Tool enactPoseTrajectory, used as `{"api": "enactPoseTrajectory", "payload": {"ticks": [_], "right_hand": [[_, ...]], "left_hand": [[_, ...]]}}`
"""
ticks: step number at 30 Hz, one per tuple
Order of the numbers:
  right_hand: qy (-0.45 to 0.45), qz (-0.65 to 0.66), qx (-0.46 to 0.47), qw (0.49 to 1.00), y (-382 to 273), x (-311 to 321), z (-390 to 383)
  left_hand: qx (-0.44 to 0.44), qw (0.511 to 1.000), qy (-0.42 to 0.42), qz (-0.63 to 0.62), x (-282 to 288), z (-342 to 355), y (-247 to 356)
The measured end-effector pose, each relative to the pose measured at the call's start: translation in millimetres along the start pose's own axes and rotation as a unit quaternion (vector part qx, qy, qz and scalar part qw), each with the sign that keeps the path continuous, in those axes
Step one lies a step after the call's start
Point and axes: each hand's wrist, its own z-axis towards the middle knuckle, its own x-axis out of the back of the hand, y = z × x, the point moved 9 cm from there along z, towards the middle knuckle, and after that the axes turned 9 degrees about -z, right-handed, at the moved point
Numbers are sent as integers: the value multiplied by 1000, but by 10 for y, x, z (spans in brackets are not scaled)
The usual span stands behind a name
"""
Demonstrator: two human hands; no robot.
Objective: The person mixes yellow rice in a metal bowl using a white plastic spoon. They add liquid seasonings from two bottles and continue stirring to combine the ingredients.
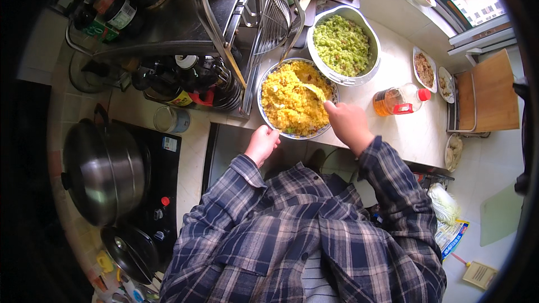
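Spoon (318, 92) clasped in right grip (349, 126), long axis running up-left into yellow mixture (289, 92). Bowl (316, 134) at desk (396, 67) edge, up-right of left grip (262, 145), which pinches its near-left side.

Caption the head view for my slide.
Left grip at the edge of a round blue-patterned bowl, right grip holding a pale spoon in crumbly yellow food.

Left fingers (272, 137) meet a glossy, ceramic-looking bowl (306, 136); rough, crumbly yellow mixture (289, 92) lies beside the right fingers (337, 114). Rightward: smooth, clear plastic-looking bottle (396, 102), matt wooden board (487, 95). Far leftward: polished metal pot (106, 171).
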Motion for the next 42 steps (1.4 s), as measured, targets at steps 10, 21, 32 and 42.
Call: {"api": "enactPoseTrajectory", "payload": {"ticks": [10, 21, 32, 42], "right_hand": [[37, -35, -2, 999, 228, 57, 150], [7, 190, -214, 958, 116, -78, -200], [-88, 14, -151, 984, 167, 137, -221], [-162, 124, -199, 958, 112, -198, -325]], "left_hand": [[5, 1000, -4, 8, 7, -15, 17], [20, 1000, 1, 7, 0, -17, -5], [12, 1000, -5, -1, -3, -9, -1], [12, 1000, -2, -9, -3, -22, -4]]}}
